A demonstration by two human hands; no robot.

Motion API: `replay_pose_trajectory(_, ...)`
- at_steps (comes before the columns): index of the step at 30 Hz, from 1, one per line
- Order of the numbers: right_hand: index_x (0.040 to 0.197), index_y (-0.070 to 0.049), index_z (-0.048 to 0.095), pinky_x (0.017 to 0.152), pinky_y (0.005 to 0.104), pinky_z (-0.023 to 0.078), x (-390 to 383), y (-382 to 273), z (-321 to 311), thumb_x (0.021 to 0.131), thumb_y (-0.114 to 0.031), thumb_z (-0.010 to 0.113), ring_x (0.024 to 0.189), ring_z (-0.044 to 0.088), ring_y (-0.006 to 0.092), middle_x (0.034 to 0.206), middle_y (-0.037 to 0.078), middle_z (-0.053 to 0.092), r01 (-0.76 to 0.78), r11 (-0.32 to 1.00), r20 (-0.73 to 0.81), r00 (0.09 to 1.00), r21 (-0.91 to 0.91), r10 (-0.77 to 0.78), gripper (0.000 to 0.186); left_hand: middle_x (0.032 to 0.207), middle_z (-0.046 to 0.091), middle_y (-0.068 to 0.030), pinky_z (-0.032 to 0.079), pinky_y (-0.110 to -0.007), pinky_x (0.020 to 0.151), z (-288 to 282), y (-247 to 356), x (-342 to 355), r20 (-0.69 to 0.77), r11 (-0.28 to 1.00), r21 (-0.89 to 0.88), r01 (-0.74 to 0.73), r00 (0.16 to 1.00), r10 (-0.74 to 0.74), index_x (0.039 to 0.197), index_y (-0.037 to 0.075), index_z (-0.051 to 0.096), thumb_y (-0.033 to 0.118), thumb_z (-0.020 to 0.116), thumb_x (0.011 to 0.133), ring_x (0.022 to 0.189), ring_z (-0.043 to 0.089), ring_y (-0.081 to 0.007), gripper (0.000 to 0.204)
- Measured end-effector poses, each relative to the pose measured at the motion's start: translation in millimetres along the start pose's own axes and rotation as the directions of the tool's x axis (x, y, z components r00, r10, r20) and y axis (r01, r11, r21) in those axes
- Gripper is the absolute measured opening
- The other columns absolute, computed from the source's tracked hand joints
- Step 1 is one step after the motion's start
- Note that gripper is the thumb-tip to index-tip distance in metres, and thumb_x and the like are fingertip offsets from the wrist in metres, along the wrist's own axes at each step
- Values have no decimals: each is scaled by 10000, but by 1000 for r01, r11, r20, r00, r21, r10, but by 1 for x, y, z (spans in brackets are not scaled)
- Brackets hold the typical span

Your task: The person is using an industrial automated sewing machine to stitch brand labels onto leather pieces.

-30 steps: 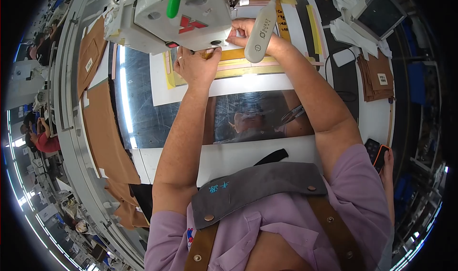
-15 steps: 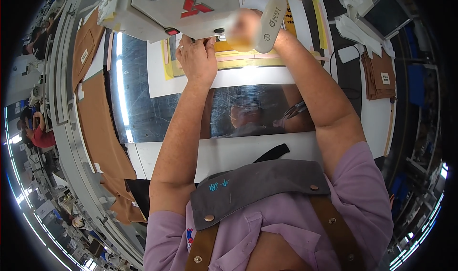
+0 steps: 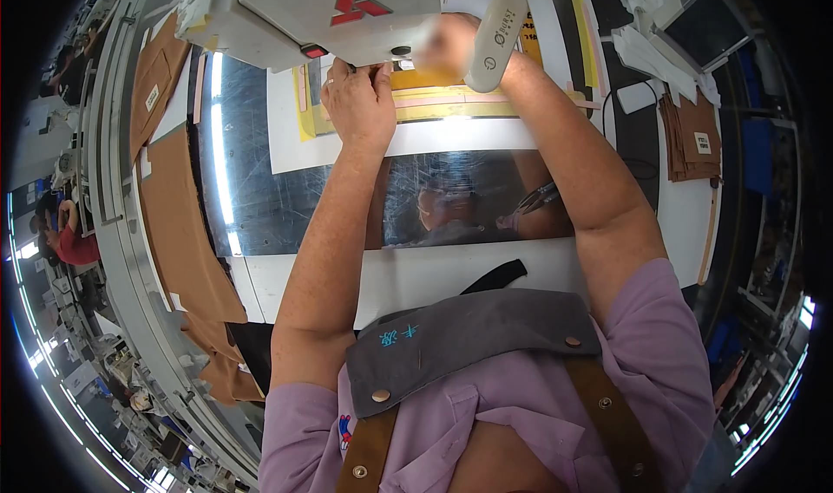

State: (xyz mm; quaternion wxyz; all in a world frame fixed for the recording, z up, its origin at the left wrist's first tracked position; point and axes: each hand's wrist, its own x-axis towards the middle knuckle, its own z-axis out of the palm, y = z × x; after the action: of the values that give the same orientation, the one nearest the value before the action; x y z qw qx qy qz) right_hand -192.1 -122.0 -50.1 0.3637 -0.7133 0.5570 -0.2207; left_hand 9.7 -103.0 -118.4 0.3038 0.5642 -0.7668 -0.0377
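My left hand point(image 3: 360, 103) lies palm down at the left part of a white template sheet point(image 3: 295, 150) edged with yellow tape. Its thumb and fingers are apart, and the fingertips pass under the lower edge of a grey-white machine head point(image 3: 347, 12). I cannot see whether they touch anything there. My right hand point(image 3: 455, 38) reaches in beside the machine head, over the template. A smear and a white, rod-shaped device point(image 3: 495, 42) cover most of its fingers, so any grip is hidden. Under the sheet is a scratched, shiny metal plate point(image 3: 460, 198).
Brown fabric or leather pieces point(image 3: 178, 215) lie along the left side. A stack of brown pieces point(image 3: 691, 137) with a white label sits at the right. Behind it are white papers point(image 3: 646, 51) and a dark screen point(image 3: 707, 25). A black strap point(image 3: 499, 276) lies near my apron.
The machine head appears slightly higher and further right in the picture. Both hands stay in nearly the same places.
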Motion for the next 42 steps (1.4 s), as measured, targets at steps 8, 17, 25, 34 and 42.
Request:
replay_pose_trajectory(8, 1055, -39, 725, 863, 247, 589, 1, 3, 1, 847, 4, 771, 930, 704, 104, 968, 17, 744, 17, 1000, 0, 1000, -9, -17, 218, 1054, 702, -130, 467, -463, 894, -6, 4, 1, -81, 998, -41, -38, 996, 34, 1044, 37, 760, 245, 709, 928, 1015, 625, -339, 244)
replay_pose_trajectory(17, 1006, -44, 742, 826, 247, 590, 3, 15, 13, 840, -28, 785, 871, 702, 92, 931, 19, 749, 74, 994, -90, 994, 75, -67, 171, 1079, 655, -105, 492, -478, 866, -18, 2, -5, 42, 910, -407, 78, 997, -67, 1036, 105, 765, 112, 720, 768, 1040, 621, -314, 272)
replay_pose_trajectory(25, 1007, -82, 763, 797, 249, 576, 7, 25, 18, 859, -117, 786, 853, 701, 96, 941, 15, 766, 101, 995, -145, 985, 19, -97, 154, 1045, 662, -109, 489, -431, 896, -21, 8, -8, -33, 963, -207, -172, 985, 169, 1096, 140, 787, 187, 765, 793, 999, 613, -305, 307)
replay_pose_trajectory(34, 981, -87, 755, 802, 263, 561, 4, 18, 13, 862, -126, 754, 838, 677, 100, 914, -3, 748, 99, 990, -112, 988, -100, -110, 125, 1157, 601, -107, 413, -482, 951, -24, 14, -11, 53, 977, -74, -200, 978, 204, 1172, 158, 758, 291, 761, 815, 1109, 561, -314, 382)
replay_pose_trajectory(42, 991, -91, 750, 806, 266, 574, 4, 23, 15, 842, -107, 771, 860, 699, 112, 921, -1, 754, 117, 989, -140, 982, -89, -129, 152, 1150, 613, -96, 418, -480, 949, -23, 15, -10, 33, 980, -88, -180, 982, 184, 1141, 134, 733, 292, 772, 808, 1105, 570, -311, 370)
